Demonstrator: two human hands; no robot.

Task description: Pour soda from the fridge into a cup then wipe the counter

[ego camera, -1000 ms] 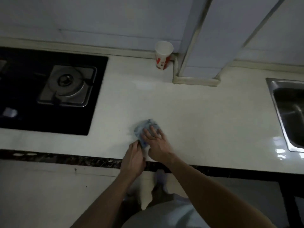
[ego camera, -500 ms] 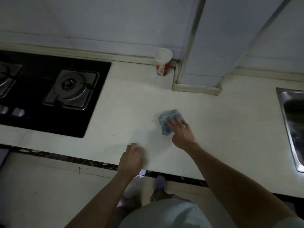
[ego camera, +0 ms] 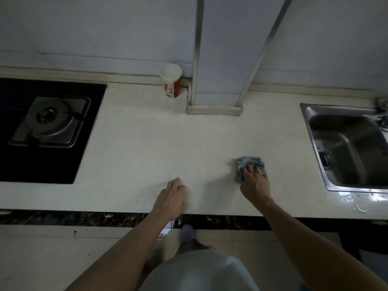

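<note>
**Cloth pressed to the table beside the sink**

The pale table [ego camera: 147,143] carries a black hob [ego camera: 50,120] on the left and a steel sink [ego camera: 336,109] on the right. The left hand [ego camera: 171,199] rests near the front edge, fingers [ego camera: 175,183] loosely together and holding nothing. The right hand [ego camera: 255,181] lays its spread fingers [ego camera: 249,169] flat on the blue cloth [ego camera: 248,161], near the sink. The cup [ego camera: 171,82] stands upright at the back wall.

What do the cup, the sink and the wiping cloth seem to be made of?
The red-and-white cup looks like matte paper, with a thin rim. The rectangular sink looks like brushed stainless steel, grey and reflective. The crumpled blue-grey cloth under the right hand seems soft fabric, perhaps microfibre.
</note>
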